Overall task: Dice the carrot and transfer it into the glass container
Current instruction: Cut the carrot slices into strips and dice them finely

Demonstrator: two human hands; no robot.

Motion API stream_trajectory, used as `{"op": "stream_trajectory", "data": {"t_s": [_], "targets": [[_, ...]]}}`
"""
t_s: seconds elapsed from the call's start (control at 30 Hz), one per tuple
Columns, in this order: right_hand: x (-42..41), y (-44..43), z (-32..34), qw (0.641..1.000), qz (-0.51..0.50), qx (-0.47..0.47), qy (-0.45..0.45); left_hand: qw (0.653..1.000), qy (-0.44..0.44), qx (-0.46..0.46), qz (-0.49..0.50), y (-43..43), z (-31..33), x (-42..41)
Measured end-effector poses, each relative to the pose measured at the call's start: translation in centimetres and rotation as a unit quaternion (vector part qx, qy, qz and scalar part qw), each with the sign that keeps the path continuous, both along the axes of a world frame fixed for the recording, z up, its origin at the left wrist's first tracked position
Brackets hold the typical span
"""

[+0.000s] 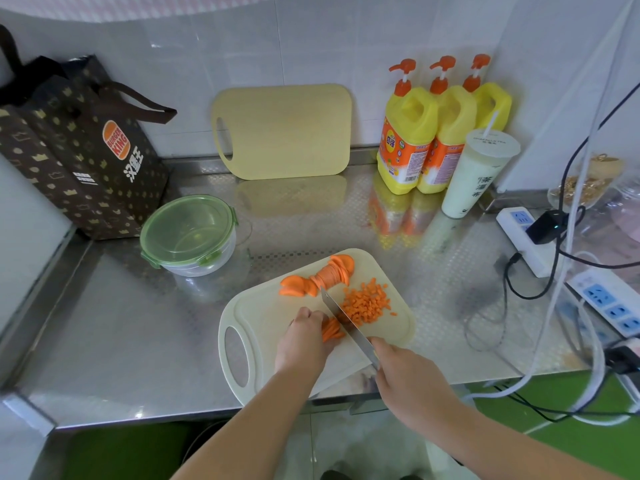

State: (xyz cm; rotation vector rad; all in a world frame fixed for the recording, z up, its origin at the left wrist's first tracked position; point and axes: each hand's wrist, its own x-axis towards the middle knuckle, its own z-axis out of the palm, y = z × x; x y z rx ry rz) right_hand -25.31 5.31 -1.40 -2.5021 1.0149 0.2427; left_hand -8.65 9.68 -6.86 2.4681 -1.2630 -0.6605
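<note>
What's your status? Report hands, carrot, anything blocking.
Left hand pins carrot strips on cutting board; right hand grips knife. Diced pile beside blade, carrot slices uncut behind. Glass container looks empty, green lid on.

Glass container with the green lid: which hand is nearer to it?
Left. The left hand holds carrot strips on the cutting board, right of the glass container and nearer the camera; the right hand grips the knife, farther right.

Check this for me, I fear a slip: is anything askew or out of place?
The white cutting board lies askew, its near handle corner at or just past the counter's front edge. The glass container is lidded.
</note>
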Motion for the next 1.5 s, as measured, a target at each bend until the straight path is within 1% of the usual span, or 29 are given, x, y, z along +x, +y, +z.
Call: {"op": "stream_trajectory", "data": {"t_s": [0.23, 0.4, 0.63, 0.83, 1.1, 1.37, 1.43, 1.5], "targets": [[0.0, 0.1, -0.1, 1.0, 0.002, 0.004, 0.0, 1.0, 0.0, 0.011, -0.004, -0.2, 0.1, 0.3], [0.0, 0.3, -0.1, 1.0, -0.001, 0.008, 0.003, 0.999, -0.016, 0.031, -0.011, -0.2, 0.2, 0.5], [0.1, 0.3, -0.4, 1.0, -0.003, 0.006, 0.009, 1.0, 0.0, 0.021, -0.012, -0.4, 0.3, 0.5], [0.1, 0.2, -0.5, 1.0, 0.002, -0.003, -0.008, 1.0, 0.0, 0.013, 0.0, -0.4, 0.3, 0.1], [0.1, 0.2, -0.6, 1.0, 0.0, -0.007, -0.012, 1.0, -0.016, 0.021, 0.015, -0.5, 0.4, -0.4], [-0.1, 0.2, -0.1, 1.0, -0.008, -0.008, -0.027, 1.0, 0.003, -0.02, 0.011, 0.4, -0.3, -0.1], [-0.3, 0.1, 0.3, 0.999, -0.012, -0.011, -0.037, 0.999, -0.022, -0.032, 0.0, 0.9, -0.5, 0.2], [-0.3, 0.1, 0.5, 0.999, -0.013, -0.013, -0.044, 0.997, -0.038, -0.065, -0.013, 1.3, -0.7, 0.4]]}}
